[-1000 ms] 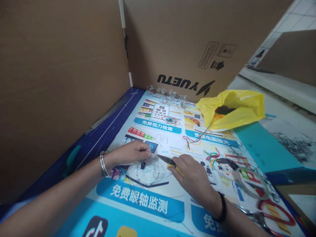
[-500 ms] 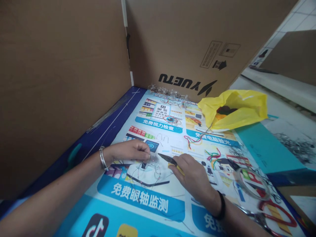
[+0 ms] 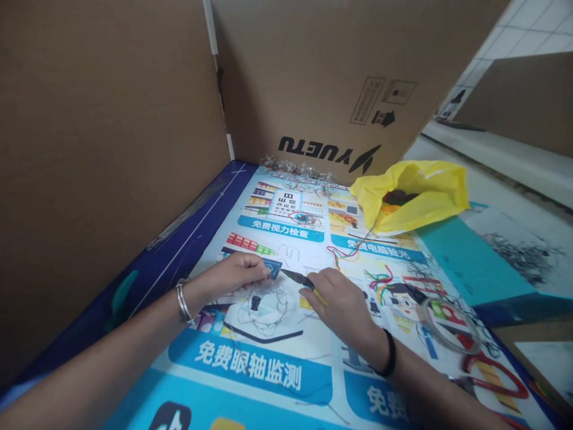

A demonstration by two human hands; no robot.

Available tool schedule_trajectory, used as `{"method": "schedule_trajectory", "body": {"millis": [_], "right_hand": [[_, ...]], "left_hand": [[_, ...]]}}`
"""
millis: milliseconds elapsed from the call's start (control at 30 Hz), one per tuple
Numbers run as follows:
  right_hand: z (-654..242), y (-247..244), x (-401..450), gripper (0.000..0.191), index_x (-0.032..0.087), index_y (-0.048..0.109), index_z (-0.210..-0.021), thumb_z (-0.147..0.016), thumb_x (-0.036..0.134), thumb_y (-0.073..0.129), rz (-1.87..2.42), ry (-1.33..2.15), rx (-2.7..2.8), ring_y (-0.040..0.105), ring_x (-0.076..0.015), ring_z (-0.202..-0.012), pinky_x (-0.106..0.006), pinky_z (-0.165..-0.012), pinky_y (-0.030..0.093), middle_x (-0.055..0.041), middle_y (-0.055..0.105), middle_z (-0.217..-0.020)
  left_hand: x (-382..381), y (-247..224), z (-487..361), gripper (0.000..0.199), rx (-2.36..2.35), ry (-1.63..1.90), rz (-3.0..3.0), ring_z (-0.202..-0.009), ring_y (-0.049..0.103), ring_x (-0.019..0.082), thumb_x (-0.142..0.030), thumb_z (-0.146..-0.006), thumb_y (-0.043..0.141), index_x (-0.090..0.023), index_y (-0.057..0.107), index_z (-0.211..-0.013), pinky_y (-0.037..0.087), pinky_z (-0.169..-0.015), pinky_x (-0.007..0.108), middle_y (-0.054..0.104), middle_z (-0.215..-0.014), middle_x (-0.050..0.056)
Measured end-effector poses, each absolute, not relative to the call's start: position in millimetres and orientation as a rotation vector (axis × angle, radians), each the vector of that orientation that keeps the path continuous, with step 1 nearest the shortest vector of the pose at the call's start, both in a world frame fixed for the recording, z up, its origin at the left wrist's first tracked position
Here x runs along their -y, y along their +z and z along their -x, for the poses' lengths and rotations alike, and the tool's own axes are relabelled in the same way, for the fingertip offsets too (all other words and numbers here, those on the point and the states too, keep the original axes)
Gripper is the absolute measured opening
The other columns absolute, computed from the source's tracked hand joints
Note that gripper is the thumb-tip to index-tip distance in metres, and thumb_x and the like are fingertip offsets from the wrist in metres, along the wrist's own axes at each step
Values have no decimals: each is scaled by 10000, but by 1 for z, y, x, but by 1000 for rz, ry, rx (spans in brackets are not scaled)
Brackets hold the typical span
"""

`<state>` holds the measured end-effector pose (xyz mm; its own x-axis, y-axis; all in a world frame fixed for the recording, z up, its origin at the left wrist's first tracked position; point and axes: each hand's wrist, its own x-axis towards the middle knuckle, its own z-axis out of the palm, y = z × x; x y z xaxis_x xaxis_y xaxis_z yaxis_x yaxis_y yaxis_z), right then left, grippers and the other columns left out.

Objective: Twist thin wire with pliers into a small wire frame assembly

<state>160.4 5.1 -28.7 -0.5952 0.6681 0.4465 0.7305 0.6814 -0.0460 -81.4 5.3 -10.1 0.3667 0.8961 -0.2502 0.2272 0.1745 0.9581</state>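
My left hand [image 3: 242,273] is closed in a pinch, thumb against the curled fingers. From it hangs a loose loop of thin wire [image 3: 267,319] with tiny beads along it, over the printed sheet. My right hand [image 3: 342,301] is wrapped round a pair of pliers [image 3: 299,278] with dark, pointed jaws and yellow handles. The pliers' tips point left and lie a short way from my left fingertips. Whether fine wire runs between tips and fingers is too small to tell.
A printed poster [image 3: 215,394] covers the table between cardboard walls [image 3: 308,71]. A yellow bag [image 3: 430,185] stands far right, near red and green cords [image 3: 342,254]. At right are a clear round container [image 3: 450,325], red-handled scissors [image 3: 501,376] and a heap of metal pieces [image 3: 521,257]. Tangled wire [image 3: 299,170] lines the back.
Both hands have moved slightly away from me over the poster, and the pliers' tips are a little closer to my left fingers. The whole view has shifted slightly.
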Motion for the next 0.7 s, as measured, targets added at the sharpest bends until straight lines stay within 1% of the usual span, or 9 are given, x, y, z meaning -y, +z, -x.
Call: {"method": "schedule_trajectory", "body": {"millis": [67, 200, 300, 433, 533, 700], "right_hand": [[-158, -27, -10, 253, 164, 598, -874, -890, 361, 440, 1074, -239, 2453, 524, -176, -769, -260, -674, 388, -64, 570, -755], [-154, -27, -16, 236, 175, 595, -827, -874, 371, 472, 1101, -280, 2447, 506, -176, -746, -264, -662, 362, -56, 557, -752], [-153, -29, -18, 234, 182, 585, -818, -869, 382, 476, 1121, -278, 2459, 497, -177, -733, -267, -650, 348, -51, 551, -756], [-153, -33, -18, 216, 179, 573, -831, -864, 375, 489, 1133, -229, 2492, 491, -180, -741, -272, -659, 347, -48, 546, -756], [-154, -34, -17, 215, 181, 567, -841, -862, 380, 490, 1144, -210, 2496, 487, -181, -748, -275, -665, 347, -47, 543, -769], [-154, -36, -16, 223, 178, 569, -866, -864, 384, 486, 1145, -206, 2496, 485, -185, -761, -280, -679, 350, -51, 543, -781]], "left_hand": [[-5, -12, 78, 267, -1240, 741, -1335, -491, 350, 80, -388, -784, 546, -142, 556, -681, 257, -469, 215, 454, -571, -33], [-4, -15, 72, 289, -1358, 859, -1337, -480, 339, 85, -359, -765, 555, -157, 475, -573, 252, -469, 213, 386, -525, -52], [-2, -19, 67, 269, -1379, 935, -1337, -514, 401, 97, -338, -769, 549, -164, 463, -582, 297, -498, 215, 446, -561, -40], [0, -25, 62, 218, -1361, 989, -1365, -633, 501, 127, -311, -797, 515, -162, 500, -638, 374, -595, 234, 546, -662, -10], [1, -26, 60, 195, -1386, 974, -1425, -674, 520, 139, -287, -820, 483, -159, 528, -681, 385, -623, 244, 571, -696, -1], [3, -30, 58, 206, -1427, 982, -1537, -669, 518, 142, -276, -841, 453, -162, 512, -681, 369, -605, 246, 576, -694, -3]]}}
